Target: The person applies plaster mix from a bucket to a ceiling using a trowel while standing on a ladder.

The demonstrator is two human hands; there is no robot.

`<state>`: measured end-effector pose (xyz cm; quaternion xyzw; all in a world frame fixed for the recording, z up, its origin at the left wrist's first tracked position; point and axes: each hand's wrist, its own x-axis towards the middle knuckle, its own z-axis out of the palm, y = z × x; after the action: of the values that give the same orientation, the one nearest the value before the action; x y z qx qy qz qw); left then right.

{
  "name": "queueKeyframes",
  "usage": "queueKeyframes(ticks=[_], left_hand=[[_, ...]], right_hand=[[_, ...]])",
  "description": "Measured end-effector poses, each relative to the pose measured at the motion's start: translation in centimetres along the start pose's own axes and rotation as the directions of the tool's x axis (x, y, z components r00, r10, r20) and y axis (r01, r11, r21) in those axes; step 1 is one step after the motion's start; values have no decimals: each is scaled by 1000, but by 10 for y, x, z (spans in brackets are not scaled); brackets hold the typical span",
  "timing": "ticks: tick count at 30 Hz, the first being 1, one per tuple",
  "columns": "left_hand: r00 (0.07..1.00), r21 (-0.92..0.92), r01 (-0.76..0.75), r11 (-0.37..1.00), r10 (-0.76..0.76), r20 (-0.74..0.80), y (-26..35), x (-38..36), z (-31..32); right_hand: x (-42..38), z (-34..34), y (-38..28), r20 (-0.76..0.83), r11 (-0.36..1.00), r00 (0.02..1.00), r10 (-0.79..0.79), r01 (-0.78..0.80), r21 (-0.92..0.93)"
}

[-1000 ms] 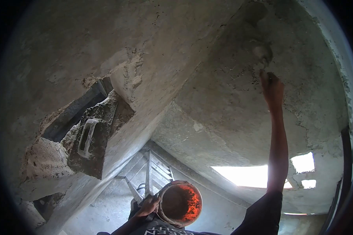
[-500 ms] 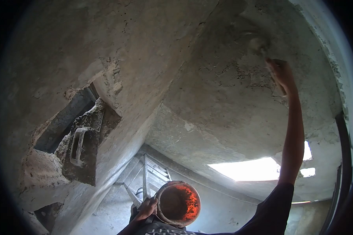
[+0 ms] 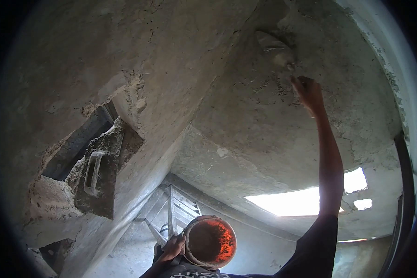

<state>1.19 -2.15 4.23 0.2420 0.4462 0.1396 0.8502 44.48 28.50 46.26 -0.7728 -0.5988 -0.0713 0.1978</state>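
High on the rough plastered wall, my right hand is closed around the handle of a trowel. Its leaf-shaped blade lies close against the plaster, pointing up and left. Low in the view, my left hand grips the edge of a bucket held near my chest. Orange shows on the bucket's inner right side, while the rest of it is coated in grey-brown residue. Part of the left hand's grip is hidden behind the rim.
A plastering float with a loop handle rests in a broken opening in the left wall. Below stands a metal ladder, just behind the bucket. Daylight comes through a bright gap behind my right arm.
My right hand and the trowel have swept left across the wall, and the blade shows more sharply. The left hand and bucket have stayed almost in place.
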Motion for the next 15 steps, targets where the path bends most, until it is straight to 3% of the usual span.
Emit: queueKeyframes(ticks=[2,5,8,11,14,15], left_hand=[[999,-32,19,999,-17,40,4,-1,-2],[999,95,-19,995,22,-25,-7,0,-5],[1000,12,14,1000,-14,26,-1,-3,-3],[992,240,-44,970,70,-102,4,-6,2],[1000,89,-26,996,27,-11,-8,-1,-7],[999,134,-30,991,35,-39,-11,-2,-8]], right_hand=[[2,-14,3,-71,996,995,71,-67,60],[-8,-49,12,-223,966,947,229,-193,172],[-19,-71,25,-242,940,935,259,-186,287],[-27,-59,51,-254,905,931,264,-148,399],[-42,-48,76,-174,859,934,311,-198,472],[-48,-44,85,-166,856,933,319,-208,473]])
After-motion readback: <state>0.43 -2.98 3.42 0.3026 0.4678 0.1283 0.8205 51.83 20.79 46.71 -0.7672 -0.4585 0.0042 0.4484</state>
